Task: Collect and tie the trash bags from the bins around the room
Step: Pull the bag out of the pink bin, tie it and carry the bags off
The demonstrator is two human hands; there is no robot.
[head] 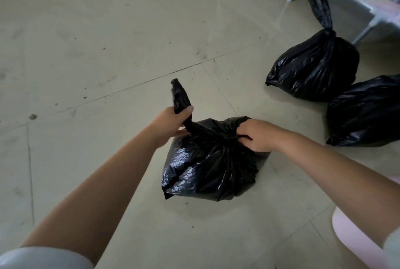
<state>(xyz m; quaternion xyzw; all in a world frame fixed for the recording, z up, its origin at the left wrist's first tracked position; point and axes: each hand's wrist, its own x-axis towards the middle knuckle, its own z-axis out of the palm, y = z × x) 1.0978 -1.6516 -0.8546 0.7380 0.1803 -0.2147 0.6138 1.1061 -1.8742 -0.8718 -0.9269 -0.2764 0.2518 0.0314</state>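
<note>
Item: black trash bag (207, 160), full, resting on the grey floor (86, 52) directly below the camera, neck gathered and mid-tie. Left hand (171, 123): fingers and thumb wrapped tight round the twisted tail (180, 97) of plastic, which stands up past the fist. Right hand (257, 134): fingers curled into the bunched neck, pinching it at the knot point. Nearby: one tied bag (313, 67) and a second bag (365, 113), touching each other, near a metal frame (368, 7). Risks, as judged: thin film may tear if the tail is hauled hard against the pinch; the tail may slip through the left fist; a loose knot may reopen on lifting, spilling the contents.
</note>
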